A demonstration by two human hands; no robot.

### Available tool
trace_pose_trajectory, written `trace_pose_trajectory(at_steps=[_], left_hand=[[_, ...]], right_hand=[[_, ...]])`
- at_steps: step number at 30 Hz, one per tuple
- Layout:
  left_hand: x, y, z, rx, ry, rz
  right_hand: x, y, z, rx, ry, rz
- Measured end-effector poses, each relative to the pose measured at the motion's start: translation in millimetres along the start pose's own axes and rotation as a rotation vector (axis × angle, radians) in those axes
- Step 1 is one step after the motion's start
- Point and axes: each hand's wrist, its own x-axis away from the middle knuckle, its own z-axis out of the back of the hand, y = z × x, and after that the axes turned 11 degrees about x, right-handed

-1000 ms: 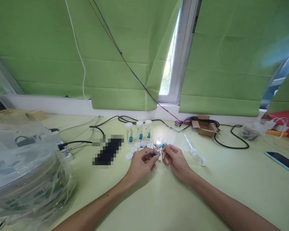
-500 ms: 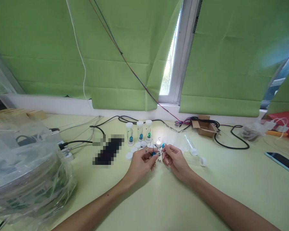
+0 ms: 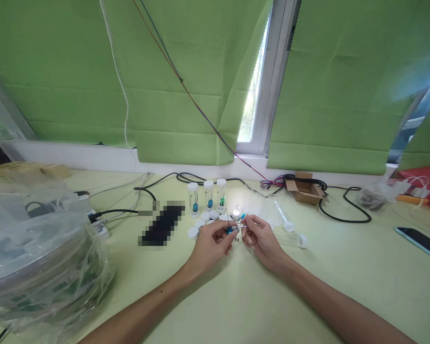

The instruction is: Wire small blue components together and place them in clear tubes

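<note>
My left hand [image 3: 212, 241] pinches a small blue part with a thin bent wire [image 3: 230, 230] rising from it. Close on its right, my right hand [image 3: 261, 237] is closed on a thin metal rod [image 3: 241, 227] that reaches toward the blue part. Another bright blue piece [image 3: 242, 217] shows at the right fingertips; whether it is held or lies behind them I cannot tell. White caps [image 3: 193, 232] lie beyond my left hand. Three clear capped tubes [image 3: 208, 196] stand upright behind, each with a small blue or green piece and a wire inside.
Right of my hands lie a clear tube with a white end [image 3: 288, 226] and a loose white cap [image 3: 301, 240]. A small open carton [image 3: 306, 193] and black cables are at the back. A plastic-wrapped bundle [image 3: 46, 267] fills the left; a phone [image 3: 424, 242] lies far right.
My hands stay almost in place, with the left fingers and the blue part shifting slightly. The thin wire slanting over my left fingers earlier no longer shows.
</note>
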Motion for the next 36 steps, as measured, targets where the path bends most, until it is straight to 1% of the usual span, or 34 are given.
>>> trace_pose_trajectory(at_steps=[9,15,25,33,36], left_hand=[[-0.5,-0.4,-0.6,0.007,-0.006,-0.049],[-0.8,-2.2,0.0,0.007,-0.007,-0.051],[-1.1,-3.4,0.4,0.023,0.000,-0.054],[-3.8,-3.5,1.3,0.012,0.019,-0.053],[-4.0,-3.9,1.4,0.006,0.016,-0.055]], right_hand=[[-0.7,-1.2,-0.6,-0.039,-0.002,-0.017],[-2.7,0.3,0.6,-0.051,-0.014,-0.019],[-3.1,5.0,3.3,0.059,-0.031,-0.008],[-1.9,1.9,1.7,0.157,0.001,-0.040],[-0.7,0.2,0.9,0.160,-0.008,-0.032]])
